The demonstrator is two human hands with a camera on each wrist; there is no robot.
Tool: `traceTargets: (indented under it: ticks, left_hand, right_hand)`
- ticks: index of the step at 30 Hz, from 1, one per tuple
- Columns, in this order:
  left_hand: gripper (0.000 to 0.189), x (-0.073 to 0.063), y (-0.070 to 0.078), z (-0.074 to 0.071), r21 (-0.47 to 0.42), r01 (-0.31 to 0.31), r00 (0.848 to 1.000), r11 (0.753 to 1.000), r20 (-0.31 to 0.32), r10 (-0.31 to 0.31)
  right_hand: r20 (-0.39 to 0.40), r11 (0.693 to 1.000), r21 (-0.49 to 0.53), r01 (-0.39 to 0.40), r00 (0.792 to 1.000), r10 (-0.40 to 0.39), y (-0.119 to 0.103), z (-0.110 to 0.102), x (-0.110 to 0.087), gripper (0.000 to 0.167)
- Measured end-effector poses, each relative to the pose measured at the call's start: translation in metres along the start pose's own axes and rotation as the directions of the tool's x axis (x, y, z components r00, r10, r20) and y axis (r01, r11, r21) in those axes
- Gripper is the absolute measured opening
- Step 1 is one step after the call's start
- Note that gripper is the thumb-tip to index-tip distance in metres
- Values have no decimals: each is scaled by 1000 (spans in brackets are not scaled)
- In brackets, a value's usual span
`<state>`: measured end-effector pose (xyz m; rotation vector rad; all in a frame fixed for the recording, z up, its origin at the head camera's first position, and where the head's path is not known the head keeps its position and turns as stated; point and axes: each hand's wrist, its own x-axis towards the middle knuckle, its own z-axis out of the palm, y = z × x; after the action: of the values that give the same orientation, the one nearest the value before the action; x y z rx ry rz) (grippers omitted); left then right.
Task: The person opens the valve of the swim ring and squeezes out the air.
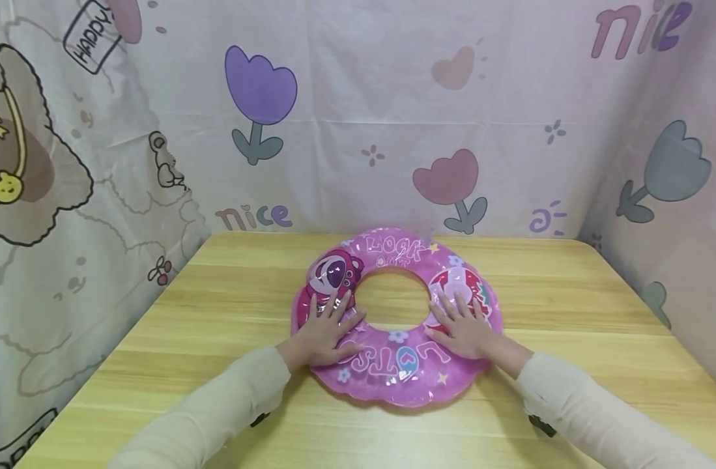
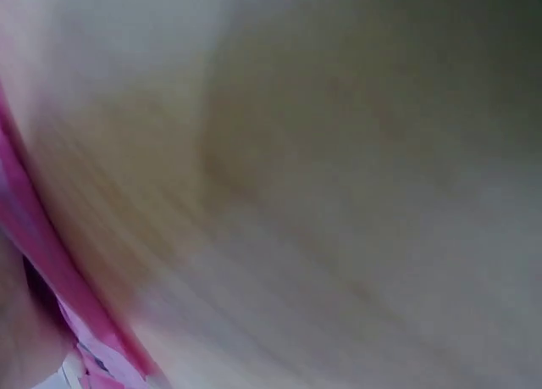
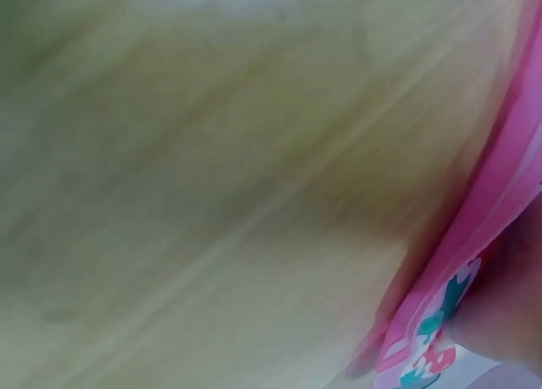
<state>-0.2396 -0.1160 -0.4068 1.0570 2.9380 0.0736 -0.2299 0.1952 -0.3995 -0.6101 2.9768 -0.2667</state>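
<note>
A pink inflatable swim ring [image 1: 387, 384] lies flat on the wooden table, printed with a bear, a strawberry picture and white letters. My left hand [image 1: 328, 332] rests on the ring's left side over the bear print, fingers spread. On the opposite side my right hand [image 1: 464, 329] lies on the strawberry print, its fingers also spread and straight. In the left wrist view only the pink edge of the swim ring [image 2: 59, 262] and a bit of hand show at lower left. The right wrist view catches the ring's edge [image 3: 474, 228] beside part of the hand.
The light wood table [image 1: 217, 299] extends around the ring on all sides. Behind it hangs a white cloth [image 1: 346, 78] printed with tulips, hearts and words; similar cloth covers the left and right sides. Small dark objects [image 1: 541, 426] sit under both sleeve cuffs.
</note>
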Motion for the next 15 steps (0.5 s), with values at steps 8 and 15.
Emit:
traceTargets:
  ticks: [8,15]
  left_hand:
    - [67,3,0,-2,-26,23,997,999,75,-21]
    - [64,6,-2,-1,-45,19,994,999,105,-15]
  right_hand:
    - [98,999,48,-22,995,18,3,-2,4,70]
    - [161,995,91,-39,987,24,8,-2,8,71]
